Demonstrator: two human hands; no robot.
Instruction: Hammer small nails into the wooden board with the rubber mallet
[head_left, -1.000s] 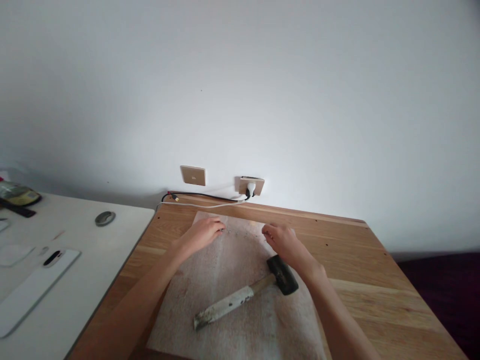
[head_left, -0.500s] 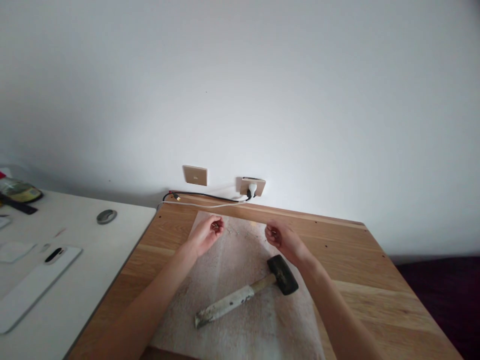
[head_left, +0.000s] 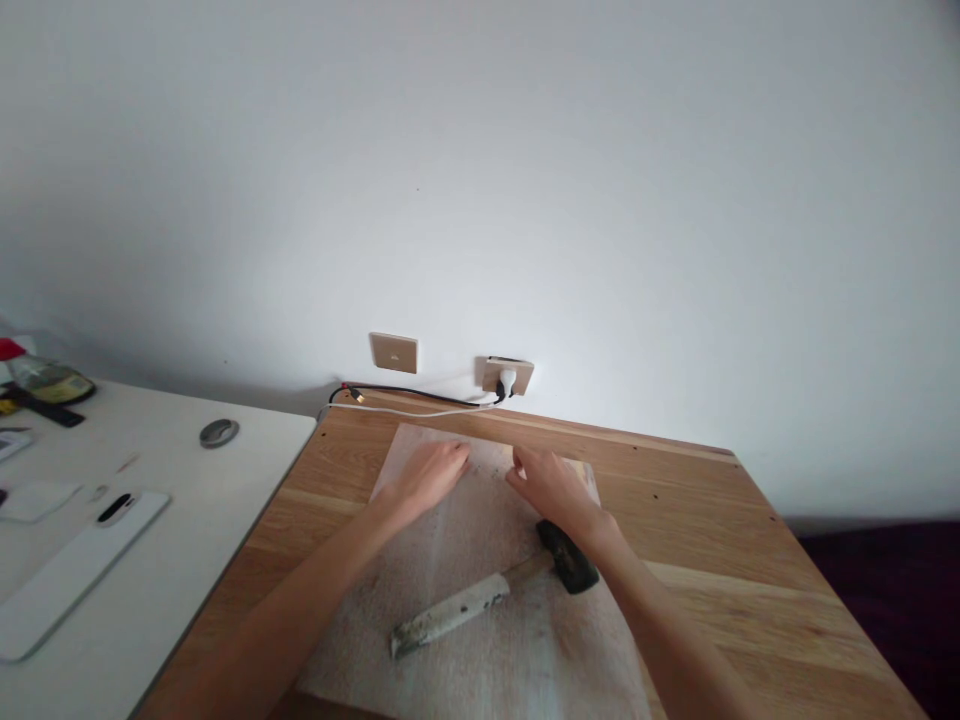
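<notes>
My left hand (head_left: 437, 472) is palm down over the far part of a pale, worn board (head_left: 450, 540), its fingers curled in. Facing it, my right hand (head_left: 551, 484) is also curled, thumb side toward the left hand. What either hand holds, if anything, is hidden under the fingers. Between them, a few tiny bits (head_left: 491, 470), too small to name, lie on the board. A mallet (head_left: 457, 612) with a black head and a paint-worn whitish handle lies nearer on the board, its head beside my right wrist.
The board rests on a wooden table (head_left: 712, 540) against a white wall. A plugged socket (head_left: 517, 377) and cables (head_left: 412, 394) are at the back. On the white table (head_left: 247, 480) at left are a phone (head_left: 90, 570), a tape roll (head_left: 219, 433) and a bottle (head_left: 52, 380).
Both hands have turned palm down and moved closer together over the board. Small thin pieces seen in my left hand before are now out of sight. The mallet has stayed in place.
</notes>
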